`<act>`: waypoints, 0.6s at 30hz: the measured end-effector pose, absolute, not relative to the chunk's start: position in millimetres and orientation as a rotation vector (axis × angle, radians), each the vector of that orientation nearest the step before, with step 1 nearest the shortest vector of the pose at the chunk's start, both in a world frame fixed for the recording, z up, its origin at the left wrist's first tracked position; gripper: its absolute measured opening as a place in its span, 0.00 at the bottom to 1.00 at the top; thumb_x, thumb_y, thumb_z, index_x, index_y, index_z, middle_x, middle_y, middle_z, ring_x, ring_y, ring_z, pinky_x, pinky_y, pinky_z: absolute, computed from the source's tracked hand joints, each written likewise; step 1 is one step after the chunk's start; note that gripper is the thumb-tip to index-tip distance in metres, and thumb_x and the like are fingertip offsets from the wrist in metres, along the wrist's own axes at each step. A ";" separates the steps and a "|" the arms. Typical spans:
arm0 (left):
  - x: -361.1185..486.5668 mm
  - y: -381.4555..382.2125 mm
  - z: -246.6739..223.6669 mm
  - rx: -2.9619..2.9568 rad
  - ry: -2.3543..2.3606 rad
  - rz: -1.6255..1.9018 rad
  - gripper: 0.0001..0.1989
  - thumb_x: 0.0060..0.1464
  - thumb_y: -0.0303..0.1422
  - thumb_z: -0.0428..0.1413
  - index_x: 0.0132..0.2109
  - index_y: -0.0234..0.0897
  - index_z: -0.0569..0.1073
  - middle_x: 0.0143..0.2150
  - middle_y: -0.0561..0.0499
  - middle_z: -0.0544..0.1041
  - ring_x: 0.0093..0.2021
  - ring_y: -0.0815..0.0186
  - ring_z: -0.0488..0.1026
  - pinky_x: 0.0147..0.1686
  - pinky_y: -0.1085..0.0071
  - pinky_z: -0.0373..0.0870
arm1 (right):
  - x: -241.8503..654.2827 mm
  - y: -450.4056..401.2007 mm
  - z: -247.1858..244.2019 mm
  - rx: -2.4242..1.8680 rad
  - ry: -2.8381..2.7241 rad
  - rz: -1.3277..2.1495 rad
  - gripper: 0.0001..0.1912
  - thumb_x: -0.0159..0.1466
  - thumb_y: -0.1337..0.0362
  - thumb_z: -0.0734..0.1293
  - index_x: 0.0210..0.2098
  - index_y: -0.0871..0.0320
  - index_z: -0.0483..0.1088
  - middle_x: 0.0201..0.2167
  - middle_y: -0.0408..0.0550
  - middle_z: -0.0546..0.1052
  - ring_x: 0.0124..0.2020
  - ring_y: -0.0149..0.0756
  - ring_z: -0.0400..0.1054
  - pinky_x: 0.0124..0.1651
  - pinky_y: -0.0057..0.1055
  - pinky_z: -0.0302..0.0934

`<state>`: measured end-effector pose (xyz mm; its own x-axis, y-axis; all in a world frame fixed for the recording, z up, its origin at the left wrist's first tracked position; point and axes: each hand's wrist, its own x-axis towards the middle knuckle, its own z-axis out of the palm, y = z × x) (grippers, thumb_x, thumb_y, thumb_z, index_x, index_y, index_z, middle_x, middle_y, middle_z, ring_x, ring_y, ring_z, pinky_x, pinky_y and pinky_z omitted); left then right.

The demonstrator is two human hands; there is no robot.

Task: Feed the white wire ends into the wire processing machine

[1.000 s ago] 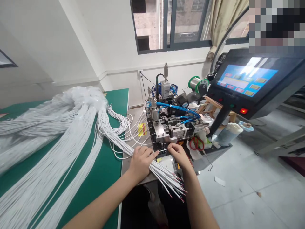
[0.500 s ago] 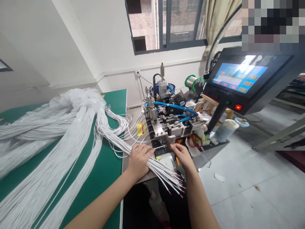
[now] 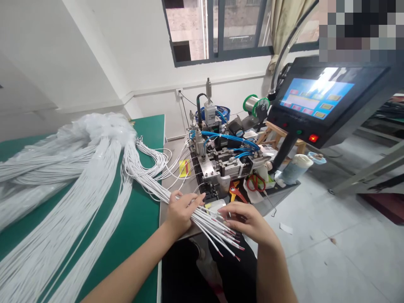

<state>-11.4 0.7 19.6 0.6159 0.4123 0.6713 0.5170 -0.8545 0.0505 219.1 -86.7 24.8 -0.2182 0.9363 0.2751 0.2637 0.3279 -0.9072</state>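
Withdrawn from the machine [image 3: 210,168] since the earlier frame, the right hand [image 3: 244,221] lies at the red-tipped ends of the white cables [image 3: 206,219], fingers slightly parted. These cables extend beyond the edge of the green table [image 3: 148,223], the left hand [image 3: 183,212] closed over the bundle. A lit control panel [image 3: 317,99] stands beyond, to the right.

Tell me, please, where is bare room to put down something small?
The green table shows bare patches between the white cables, its right edge and the left forearm, and at its far right corner, behind the cables. It is crowded around the left hand, the right hand and the machine.
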 end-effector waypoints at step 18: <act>-12.3 2.0 14.6 -2.706 -0.788 -1.052 0.14 0.62 0.27 0.46 0.50 0.37 0.73 0.39 0.48 0.77 0.39 0.67 0.73 0.41 0.67 0.57 | 182.1 -55.0 1.4 -1.311 -0.916 0.762 0.16 0.58 0.51 0.68 0.33 0.59 0.76 0.29 0.50 0.79 0.32 0.41 0.73 0.37 0.34 0.66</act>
